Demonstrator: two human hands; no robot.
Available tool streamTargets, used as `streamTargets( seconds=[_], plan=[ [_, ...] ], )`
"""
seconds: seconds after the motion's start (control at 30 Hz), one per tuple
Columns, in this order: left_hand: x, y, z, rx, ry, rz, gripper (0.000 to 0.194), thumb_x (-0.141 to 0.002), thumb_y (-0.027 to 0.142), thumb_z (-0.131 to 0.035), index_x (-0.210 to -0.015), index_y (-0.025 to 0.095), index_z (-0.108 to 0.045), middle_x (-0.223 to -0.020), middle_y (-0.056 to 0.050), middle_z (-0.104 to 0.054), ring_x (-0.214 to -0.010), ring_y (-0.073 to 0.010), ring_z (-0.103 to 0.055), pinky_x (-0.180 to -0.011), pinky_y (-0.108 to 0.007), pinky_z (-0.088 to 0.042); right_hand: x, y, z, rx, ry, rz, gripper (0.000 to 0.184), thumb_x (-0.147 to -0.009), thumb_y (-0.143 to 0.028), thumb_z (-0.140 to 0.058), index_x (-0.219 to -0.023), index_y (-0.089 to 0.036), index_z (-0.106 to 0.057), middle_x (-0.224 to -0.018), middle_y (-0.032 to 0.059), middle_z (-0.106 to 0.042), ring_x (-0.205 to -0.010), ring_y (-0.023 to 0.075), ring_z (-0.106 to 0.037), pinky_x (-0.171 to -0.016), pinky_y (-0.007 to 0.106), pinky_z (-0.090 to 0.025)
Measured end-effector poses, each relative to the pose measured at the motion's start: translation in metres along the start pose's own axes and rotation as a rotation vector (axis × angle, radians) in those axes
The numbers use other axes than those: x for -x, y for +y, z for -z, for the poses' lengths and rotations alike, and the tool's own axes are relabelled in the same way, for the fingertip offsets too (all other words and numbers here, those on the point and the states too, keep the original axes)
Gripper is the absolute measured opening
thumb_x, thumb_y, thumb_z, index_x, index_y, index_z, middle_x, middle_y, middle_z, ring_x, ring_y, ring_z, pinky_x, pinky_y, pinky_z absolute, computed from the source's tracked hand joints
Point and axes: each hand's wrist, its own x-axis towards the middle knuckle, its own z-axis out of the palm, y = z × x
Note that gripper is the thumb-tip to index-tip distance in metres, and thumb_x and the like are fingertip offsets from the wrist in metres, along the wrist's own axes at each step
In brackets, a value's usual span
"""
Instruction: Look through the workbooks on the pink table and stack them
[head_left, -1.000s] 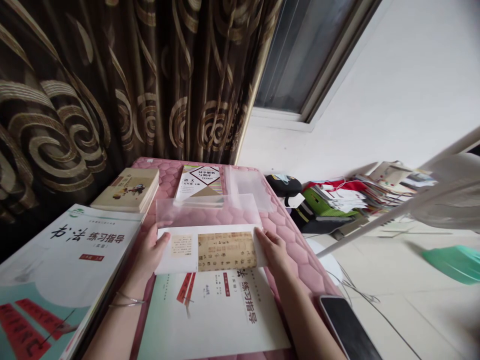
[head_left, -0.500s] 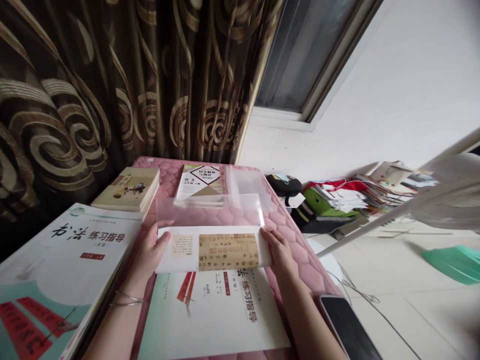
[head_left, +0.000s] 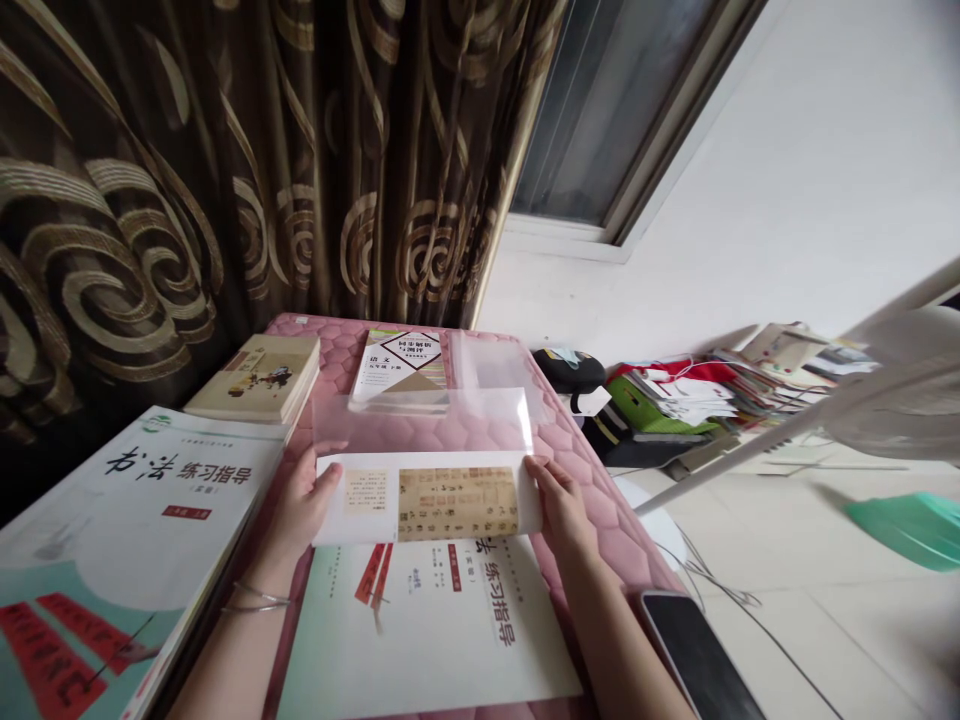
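My hands hold a white paper sheet (head_left: 427,500) printed with a tan calligraphy reproduction, pinching its short ends. My left hand (head_left: 300,505) has its thumb on the left end, and my right hand (head_left: 561,505) grips the right end. A clear plastic sleeve (head_left: 420,425) lies directly beyond the sheet's far edge, and I cannot tell whether the paper is inside it. Under the sheet lies a white calligraphy workbook (head_left: 442,630), partly hidden. A bracelet circles my left wrist.
The pink quilted table mat (head_left: 585,480) also holds another calligraphy workbook (head_left: 142,520), a small book (head_left: 259,378) and a Chinese study booklet (head_left: 401,365). A phone (head_left: 694,655) sits at the right edge, above a tiled floor with a fan (head_left: 900,390) and stacked papers (head_left: 675,390).
The white sheet has shifted slightly right and sits more level between my hands. The plastic sleeve and books have stayed in nearly the same places.
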Motion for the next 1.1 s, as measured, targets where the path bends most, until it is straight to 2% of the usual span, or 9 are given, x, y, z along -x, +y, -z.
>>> streamTargets(
  seconds=[0.1, 0.23, 0.33, 0.47, 0.8, 1.0, 1.1],
  plan=[
    [-0.002, -0.003, 0.001, -0.024, 0.024, -0.006, 0.039, -0.080, 0.043, -0.063, -0.111, 0.020, -0.056, -0.090, -0.004, -0.071, -0.079, -0.0212, -0.068, -0.067, -0.030, -0.052, 0.006, -0.004, -0.006, -0.049, -0.035, -0.050, 0.037, -0.063, -0.054, -0.077, -0.071, -0.021, -0.062, -0.061, -0.0016, -0.061, -0.052, 0.0143, -0.051, -0.048, 0.026, -0.039],
    [-0.002, -0.001, 0.001, -0.025, 0.028, 0.028, 0.045, -0.077, 0.045, -0.065, -0.112, 0.019, -0.055, -0.089, -0.005, -0.070, -0.078, -0.0219, -0.068, -0.066, -0.031, -0.052, 0.009, -0.004, -0.011, -0.055, -0.001, -0.041, 0.039, -0.062, -0.056, -0.078, -0.066, -0.021, -0.060, -0.059, -0.0022, -0.061, -0.051, 0.0136, -0.051, -0.047, 0.025, -0.039],
    [0.001, 0.005, 0.001, 0.033, -0.014, 0.086, 0.054, -0.073, 0.046, -0.069, -0.117, 0.019, -0.052, -0.086, -0.004, -0.071, -0.076, -0.0229, -0.068, -0.065, -0.032, -0.053, 0.010, -0.002, -0.012, -0.030, 0.004, -0.011, 0.039, -0.064, -0.056, -0.077, -0.069, -0.021, -0.063, -0.060, -0.0019, -0.063, -0.052, 0.0135, -0.051, -0.047, 0.025, -0.038],
    [0.004, 0.012, 0.001, 0.104, -0.073, 0.120, 0.059, -0.071, 0.044, -0.073, -0.119, 0.019, -0.049, -0.092, -0.007, -0.071, -0.080, -0.0239, -0.069, -0.070, -0.035, -0.054, 0.012, -0.001, -0.013, -0.015, 0.004, 0.013, 0.038, -0.066, -0.057, -0.075, -0.071, -0.021, -0.066, -0.063, -0.0010, -0.064, -0.055, 0.0146, -0.053, -0.050, 0.026, -0.040],
    [0.002, 0.006, -0.001, 0.082, 0.001, 0.091, 0.054, -0.072, 0.043, -0.072, -0.115, 0.018, -0.051, -0.097, -0.008, -0.071, -0.090, -0.0263, -0.069, -0.076, -0.037, -0.054, 0.006, 0.007, -0.012, 0.054, 0.054, 0.095, 0.048, -0.063, -0.065, -0.074, -0.067, -0.018, -0.064, -0.062, 0.0018, -0.061, -0.054, 0.0147, -0.048, -0.047, 0.026, -0.034],
    [-0.001, 0.001, -0.001, 0.072, 0.028, 0.070, 0.054, -0.069, 0.046, -0.073, -0.110, 0.018, -0.053, -0.094, -0.008, -0.072, -0.088, -0.0263, -0.069, -0.075, -0.037, -0.055, 0.010, 0.003, -0.013, 0.039, 0.009, 0.070, 0.041, -0.070, -0.063, -0.070, -0.071, -0.022, -0.064, -0.062, 0.0005, -0.062, -0.054, 0.0160, -0.049, -0.049, 0.027, -0.036],
    [-0.002, -0.002, -0.001, 0.076, 0.033, 0.080, 0.056, -0.067, 0.048, -0.074, -0.108, 0.017, -0.054, -0.095, -0.009, -0.073, -0.090, -0.0276, -0.069, -0.077, -0.038, -0.055, 0.009, 0.005, -0.014, 0.036, 0.031, 0.077, 0.041, -0.068, -0.062, -0.071, -0.069, -0.023, -0.062, -0.061, -0.0004, -0.061, -0.053, 0.0157, -0.049, -0.048, 0.027, -0.036]
  ],
)
